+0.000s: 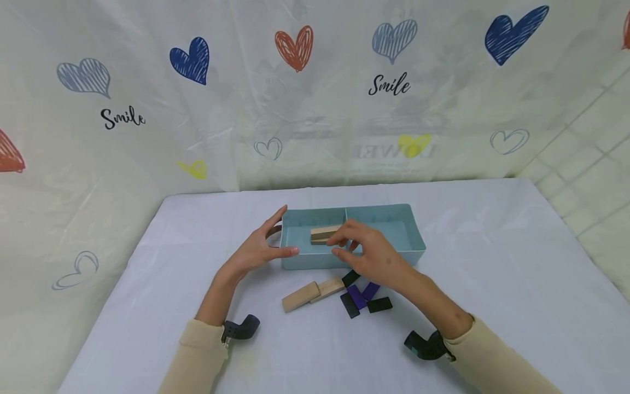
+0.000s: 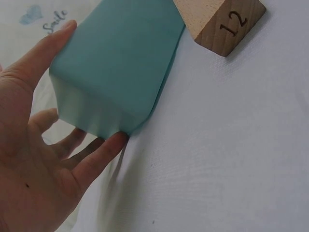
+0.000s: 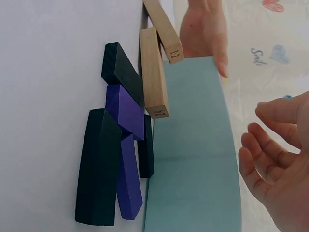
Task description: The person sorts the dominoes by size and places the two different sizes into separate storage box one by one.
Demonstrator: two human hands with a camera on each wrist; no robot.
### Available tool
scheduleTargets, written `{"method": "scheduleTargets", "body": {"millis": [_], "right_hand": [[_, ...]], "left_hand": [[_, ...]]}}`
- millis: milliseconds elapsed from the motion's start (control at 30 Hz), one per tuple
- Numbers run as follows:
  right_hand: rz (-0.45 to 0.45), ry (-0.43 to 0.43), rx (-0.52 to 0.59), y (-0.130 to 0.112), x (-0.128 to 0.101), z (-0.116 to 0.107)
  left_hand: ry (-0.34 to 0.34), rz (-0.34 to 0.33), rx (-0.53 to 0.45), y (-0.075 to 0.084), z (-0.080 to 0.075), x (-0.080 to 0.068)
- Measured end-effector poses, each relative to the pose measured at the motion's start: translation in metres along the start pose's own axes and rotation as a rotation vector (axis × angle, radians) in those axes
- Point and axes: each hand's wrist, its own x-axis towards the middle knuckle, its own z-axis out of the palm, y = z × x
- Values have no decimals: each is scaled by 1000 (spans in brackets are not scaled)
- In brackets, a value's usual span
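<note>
The left hand braces the left end of the tray with straight, spread fingers. The right hand hovers above the wooden blocks inside, fingers loosely curled, holding nothing; keep the tray steadied.

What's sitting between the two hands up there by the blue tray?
In the head view, the tray's left compartment lies between the left hand and the right hand, with wooden blocks stacked inside it.

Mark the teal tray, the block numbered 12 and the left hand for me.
teal tray [image 1: 415, 241], head view, right wall.
block numbered 12 [image 2: 227, 24], left wrist view, numbered end face.
left hand [image 1: 256, 249], head view, back of the hand.
</note>
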Motion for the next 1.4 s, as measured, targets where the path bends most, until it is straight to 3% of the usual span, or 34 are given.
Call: {"method": "scheduleTargets", "body": {"millis": [233, 567, 1400], "right_hand": [[35, -14, -7, -6, -4, 0], [25, -40, 34, -8, -9, 7], [12, -96, 3, -13, -14, 19]], "left_hand": [[-8, 5, -10, 1, 0, 1], [-8, 3, -20, -2, 1, 0], [-9, 25, -7, -3, -2, 1]]}}
